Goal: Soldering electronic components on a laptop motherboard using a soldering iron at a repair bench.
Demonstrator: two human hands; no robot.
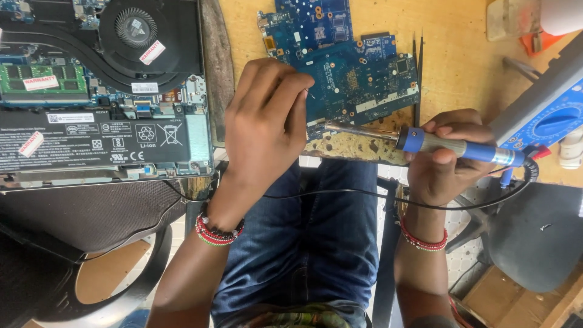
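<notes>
Left hand [267,124]: fingers curled, grip pressing circuit board edge.
Right hand [446,161]: grip closed around soldering iron [452,146], blue handle, metal tip at board.
Circuit board [352,79]: blue, on tabletop [461,67].

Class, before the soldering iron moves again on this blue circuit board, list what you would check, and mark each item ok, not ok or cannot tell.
1. Right hand has a firm grip on the soldering iron by its blue handle: ok.
2. Iron's tip is at the lower edge of the blue circuit board: ok.
3. Left hand steadies the board, fingers clear of the tip: cannot tell, they are close.
4. Black cord hangs free: not ok, it runs across the lap.
5. Tweezers lie beside the board within reach: ok.
6. Iron is hot enough: cannot tell.
</notes>
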